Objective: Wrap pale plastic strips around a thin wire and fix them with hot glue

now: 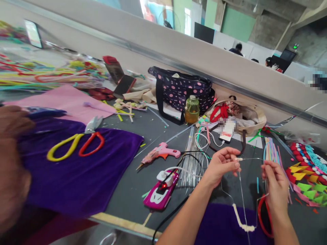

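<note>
Nearest to us, a thin wire (242, 190) hangs between our two hands over a purple cloth (219, 226) at the table's front edge. A white fuzzy strip (240, 219) wraps the wire's low loop, and a red ring (263, 217) hangs just beside it under our right wrist. Our left hand (221, 165) pinches the wire near a small white bead (239, 159), thumb and forefinger pressed together. Our right hand (276, 183) is curled, fingertips closed on the wire's other end.

Left of our left arm lies a pink power strip (160, 194) with a red light and a white plug, its black cable running toward us. Behind it sit a pink glue gun (160, 151) and a bundle of clear sticks (190, 160). At the far left a blurred co-worker's hand (12, 170) rests by a larger purple cloth (76, 177) bearing a yellow loop (63, 148) and a red loop (92, 143), touching each other. To our right lies a red, yellow and green patterned piece (309, 177), with pastel straws (272, 151) near it.

Farther back stand a jar (192, 109), a dotted bag (181, 90), a cream bag (245, 117) and a pink sheet (68, 100). Heaps of coloured pipe cleaners (46, 75) lie at the far left, below the grey partition (204, 61).
</note>
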### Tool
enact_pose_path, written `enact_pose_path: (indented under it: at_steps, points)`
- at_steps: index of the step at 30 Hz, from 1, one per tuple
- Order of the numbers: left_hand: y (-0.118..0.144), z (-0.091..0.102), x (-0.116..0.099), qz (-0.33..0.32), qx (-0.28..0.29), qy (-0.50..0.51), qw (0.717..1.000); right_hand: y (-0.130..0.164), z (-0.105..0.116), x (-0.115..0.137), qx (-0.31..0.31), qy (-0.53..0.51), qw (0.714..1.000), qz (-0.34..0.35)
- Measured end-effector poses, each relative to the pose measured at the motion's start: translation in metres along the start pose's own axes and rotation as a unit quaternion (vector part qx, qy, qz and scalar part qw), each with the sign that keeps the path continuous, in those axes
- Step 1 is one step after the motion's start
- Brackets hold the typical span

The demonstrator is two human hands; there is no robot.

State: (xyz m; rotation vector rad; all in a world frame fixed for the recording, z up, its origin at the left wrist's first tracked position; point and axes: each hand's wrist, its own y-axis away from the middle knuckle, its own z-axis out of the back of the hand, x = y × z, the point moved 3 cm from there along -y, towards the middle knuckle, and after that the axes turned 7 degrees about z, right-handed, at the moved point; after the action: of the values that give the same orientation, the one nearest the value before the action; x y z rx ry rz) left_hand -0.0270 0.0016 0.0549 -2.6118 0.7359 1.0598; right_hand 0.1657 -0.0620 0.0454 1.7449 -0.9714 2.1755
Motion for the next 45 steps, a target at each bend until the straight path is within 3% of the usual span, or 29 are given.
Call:
enact_pose_path:
  at_steps: [1, 3, 6, 10, 13, 20, 36, 45]
  points:
    - [-0.002, -0.001, 0.004, 0.007, -0.008, -0.014, 1.0, 0.006, 0.009, 0.006, -0.02, 0.051, 0.997, 0.049]
    - [-0.007, -0.002, 0.012, 0.018, -0.025, -0.041, 0.999, 0.018, 0.014, 0.018, 0.011, 0.133, 0.979, 0.157]
    - [-0.012, 0.0, 0.019, 0.025, -0.054, -0.07, 0.996, 0.032, 0.004, 0.031, 0.07, 0.235, 0.919, 0.31]
    - [-0.016, 0.003, 0.021, 0.014, -0.08, -0.093, 0.992, 0.038, -0.004, 0.032, 0.024, 0.342, 0.854, 0.391]
    - [-0.017, 0.005, 0.022, 0.012, -0.083, -0.098, 0.992, 0.04, -0.008, 0.024, 0.039, 0.364, 0.843, 0.395]
    - [-0.018, 0.005, 0.03, 0.031, -0.081, -0.096, 0.992, 0.048, -0.018, 0.02, 0.085, 0.359, 0.845, 0.386]
    - [-0.014, -0.001, 0.029, 0.067, -0.103, -0.101, 0.987, 0.048, -0.02, 0.02, 0.097, 0.349, 0.854, 0.374]
    - [-0.015, 0.002, 0.029, 0.036, -0.12, -0.107, 0.986, 0.046, -0.02, 0.021, 0.123, 0.327, 0.867, 0.355]
